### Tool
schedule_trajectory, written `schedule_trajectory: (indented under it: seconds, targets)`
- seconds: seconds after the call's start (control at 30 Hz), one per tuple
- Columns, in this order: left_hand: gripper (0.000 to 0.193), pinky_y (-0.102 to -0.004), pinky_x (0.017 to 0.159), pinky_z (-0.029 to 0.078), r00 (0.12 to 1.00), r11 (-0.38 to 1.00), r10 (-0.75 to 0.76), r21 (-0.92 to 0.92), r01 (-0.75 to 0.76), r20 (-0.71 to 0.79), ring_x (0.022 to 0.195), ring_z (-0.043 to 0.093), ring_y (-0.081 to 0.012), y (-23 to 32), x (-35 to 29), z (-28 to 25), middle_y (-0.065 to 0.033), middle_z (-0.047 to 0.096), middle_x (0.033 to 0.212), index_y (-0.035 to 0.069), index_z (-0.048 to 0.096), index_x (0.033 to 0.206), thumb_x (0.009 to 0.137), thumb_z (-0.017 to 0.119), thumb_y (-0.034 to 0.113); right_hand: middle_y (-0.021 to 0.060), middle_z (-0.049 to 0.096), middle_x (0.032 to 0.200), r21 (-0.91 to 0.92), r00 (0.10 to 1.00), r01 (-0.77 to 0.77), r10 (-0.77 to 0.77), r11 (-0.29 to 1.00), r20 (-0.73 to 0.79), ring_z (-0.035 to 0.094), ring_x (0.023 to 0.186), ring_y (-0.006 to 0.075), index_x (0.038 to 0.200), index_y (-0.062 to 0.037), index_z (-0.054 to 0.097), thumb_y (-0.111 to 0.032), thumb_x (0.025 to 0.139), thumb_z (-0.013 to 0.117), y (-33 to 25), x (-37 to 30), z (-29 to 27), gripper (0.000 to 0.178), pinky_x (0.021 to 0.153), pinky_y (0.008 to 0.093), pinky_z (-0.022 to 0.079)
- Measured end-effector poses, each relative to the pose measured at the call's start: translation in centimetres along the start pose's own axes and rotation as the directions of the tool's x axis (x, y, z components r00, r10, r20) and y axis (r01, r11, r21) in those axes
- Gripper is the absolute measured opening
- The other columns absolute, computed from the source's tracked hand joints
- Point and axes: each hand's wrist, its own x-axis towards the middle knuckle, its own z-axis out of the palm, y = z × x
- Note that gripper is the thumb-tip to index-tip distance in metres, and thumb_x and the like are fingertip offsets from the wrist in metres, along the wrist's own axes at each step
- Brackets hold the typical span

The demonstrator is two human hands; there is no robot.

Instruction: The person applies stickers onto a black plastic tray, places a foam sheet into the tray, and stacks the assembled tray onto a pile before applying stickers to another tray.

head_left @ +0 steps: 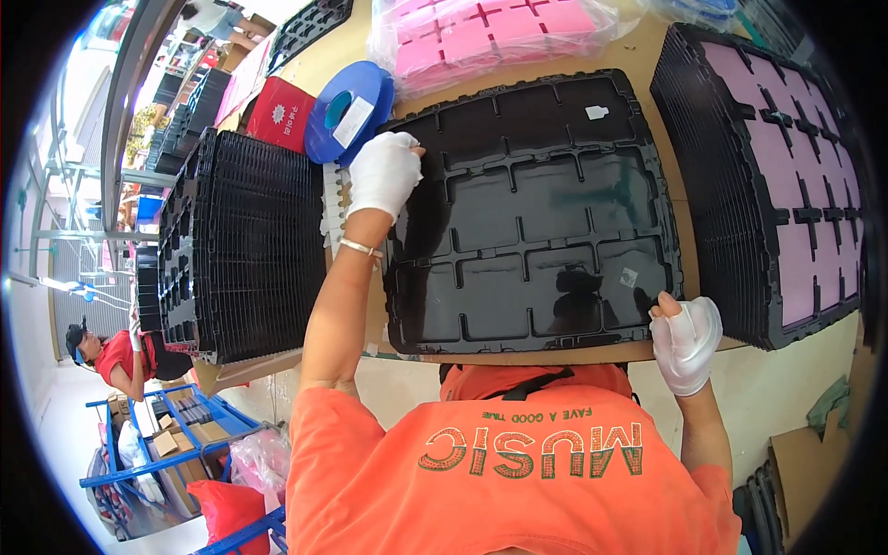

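A black plastic tray with molded compartments lies on the table in front of me. It has a glossy surface, a small white label near its far right corner and a small pale square near its close right corner. My left hand, in a white glove with a bare fingertip, is closed at the tray's far left edge; whatever it pinches is hidden. Beside the near right corner is my right hand, gloved too, with curled fingers and a bare fingertip by the rim. I cannot make out anything in it.
Tall stacks of black trays stand left and right; the right one shows pink sheets. A blue reel, a red box and a strip of white labels are at the left. Pink trays in plastic lie behind. A co-worker stands far left.
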Motion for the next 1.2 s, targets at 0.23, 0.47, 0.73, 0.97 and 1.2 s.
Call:
schedule_trajectory:
  seconds: [0.23, 0.47, 0.73, 0.97, 1.2]
  targets:
    - [0.020, -0.0460, 0.079, 0.053, 0.983, 0.949, -0.076, 0.316, 0.020, 0.166, 0.088, 0.068, -0.0367, 1.3, 1.9, -0.3, -0.0191, 0.070, 0.088, 0.006, 0.073, 0.085, 0.084, 0.063, 0.023, 0.0013, 0.060, 0.080, -0.003, 1.000, 0.000, -0.001, 1.000, -0.019, 0.048, 0.060, 0.0219, 0.128, -0.0076, 0.057, 0.012, 0.067, 0.071, 0.0, -0.2, 0.0, 0.066, 0.055, 0.0361, 0.036]
    - [0.022, -0.0451, 0.078, 0.054, 0.983, 0.990, -0.135, 0.067, 0.128, 0.124, 0.086, 0.068, -0.0390, -2.0, 1.5, -0.1, -0.0232, 0.069, 0.084, 0.003, 0.073, 0.083, 0.081, 0.065, 0.023, 0.0006, 0.059, 0.079, 0.009, 1.000, 0.004, -0.004, 1.000, -0.015, 0.047, 0.060, 0.0214, 0.128, -0.0082, 0.057, 0.012, 0.067, 0.072, 0.0, -0.1, -0.1, 0.067, 0.055, 0.0356, 0.036]
    - [0.020, -0.0421, 0.072, 0.054, 0.957, 0.955, -0.290, -0.065, 0.290, 0.007, 0.079, 0.068, -0.0385, -8.3, -2.7, -4.0, -0.0232, 0.068, 0.079, 0.004, 0.072, 0.089, 0.083, 0.063, 0.021, 0.0007, 0.061, 0.078, 0.015, 1.000, 0.009, -0.009, 1.000, 0.006, 0.050, 0.062, 0.0223, 0.126, -0.0076, 0.058, 0.011, 0.068, 0.070, 0.2, -0.2, 0.2, 0.062, 0.057, 0.0359, 0.037]
    - [0.016, -0.0274, 0.056, 0.042, 0.884, 0.780, -0.441, -0.419, 0.464, 0.157, 0.058, 0.052, -0.0080, -12.3, -4.5, -5.0, -0.0034, 0.067, 0.075, 0.000, 0.072, 0.089, 0.086, 0.065, 0.015, 0.0061, 0.060, 0.077, 0.002, 1.000, -0.023, 0.023, 1.000, 0.016, 0.050, 0.062, 0.0248, 0.121, -0.0040, 0.059, 0.013, 0.071, 0.069, 0.0, -0.2, 0.0, 0.054, 0.058, 0.0380, 0.037]
    - [0.009, -0.0253, 0.054, 0.040, 0.813, -0.353, -0.423, -0.899, 0.259, 0.401, 0.056, 0.046, -0.0098, -13.0, -4.1, -3.7, -0.0245, 0.065, 0.108, 0.002, 0.060, 0.084, 0.087, 0.059, 0.010, 0.0055, 0.059, 0.077, -0.001, 1.000, -0.002, 0.002, 1.000, 0.002, 0.050, 0.061, 0.0247, 0.123, -0.0038, 0.058, 0.013, 0.071, 0.068, -0.2, -0.1, 0.1, 0.056, 0.058, 0.0380, 0.037]
